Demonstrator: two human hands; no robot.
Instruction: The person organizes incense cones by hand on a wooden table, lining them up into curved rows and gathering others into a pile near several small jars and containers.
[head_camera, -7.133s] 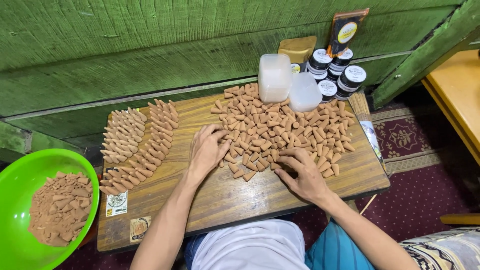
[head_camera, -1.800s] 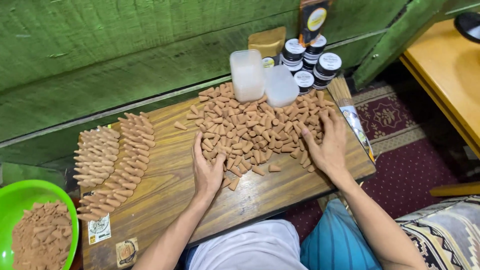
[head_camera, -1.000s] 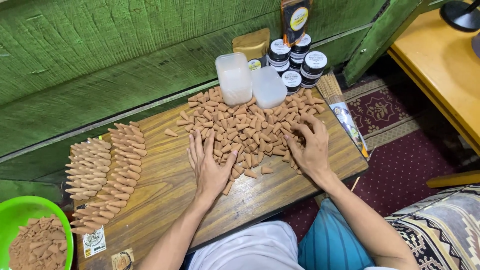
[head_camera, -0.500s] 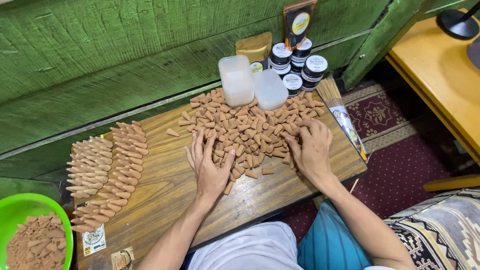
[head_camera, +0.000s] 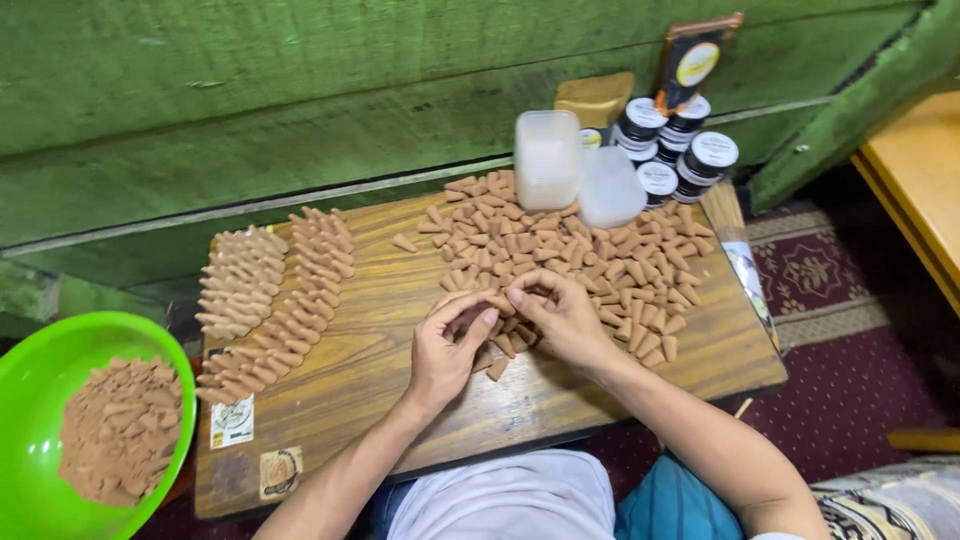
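Cones: loose brown incense cones (head_camera: 560, 255) lie in a wide heap on the bench, right under and beyond both sets of fingers.
View: head camera only, looking down.
Left hand: left hand (head_camera: 445, 345) sits at the near edge of the heap, its fingers (head_camera: 478, 322) curled narrow around a few cones; exactly how many I cannot tell.
Right hand: right hand (head_camera: 565, 320) is just beside the left, touching it at the fingertips, fingers (head_camera: 522, 299) bent inward and cupping cones from the heap.
Bench: wooden bench (head_camera: 400, 330) carries everything, with bare wood to the left of the fingers.
Sorted rows: neat rows of cones (head_camera: 275, 285) lie well to the left of the fingers, laid side by side in two bands.
Tubs: two clear plastic tubs (head_camera: 570, 165) stand beyond the fingers at the far edge of the heap.
Jars: small black-lidded jars (head_camera: 680, 150) are grouped beyond and to the right of the fingers, beside the tubs.
Bowl: green bowl (head_camera: 30, 380) with brown cone pieces is far to the left, off the bench.
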